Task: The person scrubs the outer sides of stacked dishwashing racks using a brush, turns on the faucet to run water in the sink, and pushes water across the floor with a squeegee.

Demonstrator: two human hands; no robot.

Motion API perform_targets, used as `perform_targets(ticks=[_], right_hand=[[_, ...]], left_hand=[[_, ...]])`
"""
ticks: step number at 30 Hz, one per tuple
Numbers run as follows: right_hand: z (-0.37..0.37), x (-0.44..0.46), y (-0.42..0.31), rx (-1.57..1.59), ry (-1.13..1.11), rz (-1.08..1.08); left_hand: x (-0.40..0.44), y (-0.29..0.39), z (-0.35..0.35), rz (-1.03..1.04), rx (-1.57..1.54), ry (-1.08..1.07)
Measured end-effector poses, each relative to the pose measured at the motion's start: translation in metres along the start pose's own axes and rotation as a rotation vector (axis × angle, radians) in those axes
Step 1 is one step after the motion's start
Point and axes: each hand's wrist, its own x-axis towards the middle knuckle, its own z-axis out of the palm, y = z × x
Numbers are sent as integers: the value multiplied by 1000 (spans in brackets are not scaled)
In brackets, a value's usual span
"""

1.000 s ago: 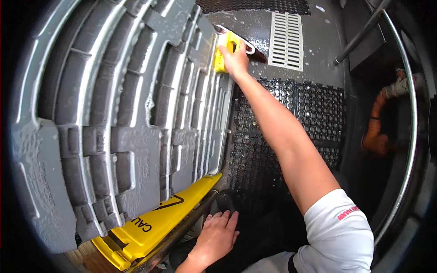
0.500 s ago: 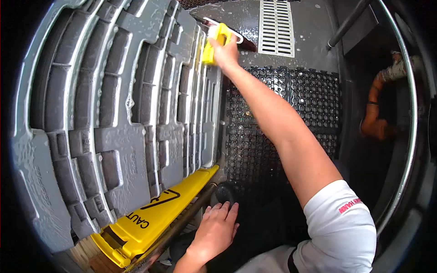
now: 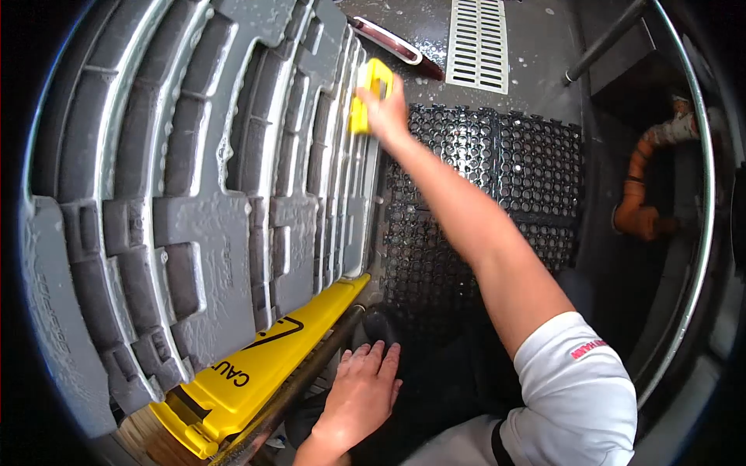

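My right hand is wrapped round the handle of a yellow scrub brush, which is against the far edge of a large grey ribbed plastic panel. Wet streaks and suds cover the panel's ribs. My left hand holds nothing; it lies palm down near my knee, fingers a little apart, to the right of a yellow caution sign. That sign lies beneath the panel's lower edge.
Black perforated mats cover part of the wet floor. Beyond them are a white slotted drain cover and a dark red-and-white object. A metal rail curves down the right side, before orange pipework.
My right hand and the brush have shifted down along the panel's far edge, away from the red-and-white object. My left hand stays low with its fingers apart. The camera view has shifted slightly.
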Motion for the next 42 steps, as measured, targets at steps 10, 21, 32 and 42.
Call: perform_targets(ticks=[10,21,32,42], right_hand=[[-25,-182,37,315,-215,179],[-12,-72,37,287,-48,148],[-20,-54,16,-122,-35,-27],[-31,-165,20,93,-115,191]], left_hand=[[-3,6,-10,30,26,18],[-4,13,1,-10,14,-19],[8,17,0,-10,16,-64],[19,23,0,-7,37,-77]])
